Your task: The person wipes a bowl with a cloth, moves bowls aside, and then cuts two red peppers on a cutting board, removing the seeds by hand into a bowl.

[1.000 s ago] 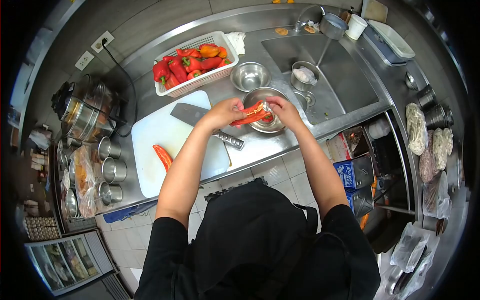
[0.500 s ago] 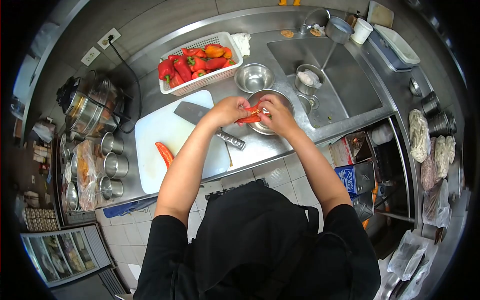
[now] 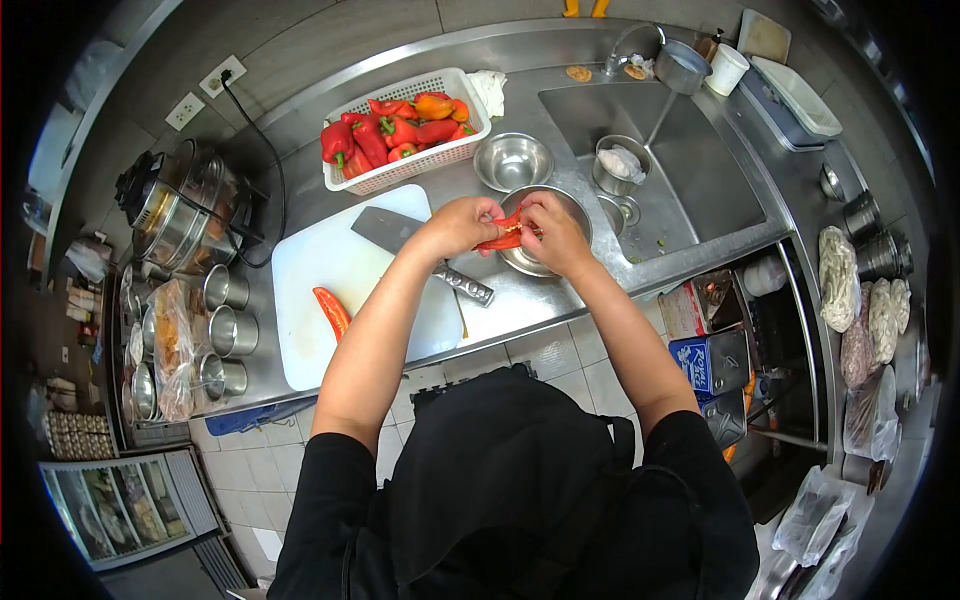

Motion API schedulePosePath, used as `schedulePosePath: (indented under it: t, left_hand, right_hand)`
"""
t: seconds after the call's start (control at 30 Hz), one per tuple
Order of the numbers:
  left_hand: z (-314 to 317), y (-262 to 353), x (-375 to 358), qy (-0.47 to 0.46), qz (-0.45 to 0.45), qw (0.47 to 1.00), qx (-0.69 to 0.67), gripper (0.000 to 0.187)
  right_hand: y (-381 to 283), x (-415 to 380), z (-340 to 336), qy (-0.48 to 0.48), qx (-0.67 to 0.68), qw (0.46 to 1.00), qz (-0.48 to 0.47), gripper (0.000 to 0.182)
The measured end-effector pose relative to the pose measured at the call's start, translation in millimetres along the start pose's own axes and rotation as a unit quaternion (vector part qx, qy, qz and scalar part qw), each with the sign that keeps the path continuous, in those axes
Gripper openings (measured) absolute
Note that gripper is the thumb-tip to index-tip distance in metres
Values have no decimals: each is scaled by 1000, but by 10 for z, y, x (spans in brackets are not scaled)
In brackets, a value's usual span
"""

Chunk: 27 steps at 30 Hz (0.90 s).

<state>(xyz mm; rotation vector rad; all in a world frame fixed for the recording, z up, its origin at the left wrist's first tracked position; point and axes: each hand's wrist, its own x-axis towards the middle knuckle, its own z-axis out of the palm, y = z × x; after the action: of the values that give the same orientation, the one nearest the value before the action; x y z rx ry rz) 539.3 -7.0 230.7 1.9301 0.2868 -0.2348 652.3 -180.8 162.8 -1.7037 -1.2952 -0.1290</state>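
Note:
Over a steel bowl [image 3: 570, 215] I hold a cut red pepper [image 3: 508, 238] with pale seeds showing inside. My left hand [image 3: 465, 226] grips its left end, while my right hand [image 3: 548, 232] has its fingers pressed into the seedy part at the right. Below my left forearm lies a cleaver [image 3: 390, 226], its blade on the white cutting board [image 3: 305, 260] and its patterned handle pointing towards the counter's front. Another cut piece of red pepper [image 3: 332, 310] rests on the board. A second steel bowl [image 3: 513, 162] stands just behind the first.
A white basket [image 3: 405, 173] of red and orange peppers stands at the back. To the right is a sink [image 3: 690, 190] with a steel pot [image 3: 605, 180] in it. Several metal containers [image 3: 233, 330] and a bagged item [image 3: 175, 345] line the left side.
My right fingers have shifted slightly at the seedy part of the pepper. Both hands stay over the bowl; the whole view has moved a little.

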Motion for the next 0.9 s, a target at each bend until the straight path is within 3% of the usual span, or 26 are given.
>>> schedulePosePath:
  t: [0.33, 0.4, 0.57, 0.67, 0.73, 0.9]
  left_hand:
    - [25, -102, 33, -4, 14, 1000, 2, 12]
    - [31, -86, 4, -13, 16, 1000, -8, 13]
    - [-1, -126, -29, -10, -8, 1000, -14, 13]
    - [-12, -126, -31, 13, -26, 999, -13, 14]
    - [-4, -124, -27, 19, -20, 1000, -6, 15]
    - [51, -17, -7, 25, -8, 999, 35, 15]
  right_hand:
    - [67, 3, 109, 40, -4, 999, 36, 10]
    - [174, -12, 94, 29, -26, 994, 106, 8]
    - [335, -104, -18, -8, 0, 986, 169, 10]
    - [278, -112, -11, 40, -35, 994, 93, 12]
    - [16, -41, -72, 60, -62, 996, -21, 13]
    - [-89, -28, 23, 49, -63, 996, -36, 13]
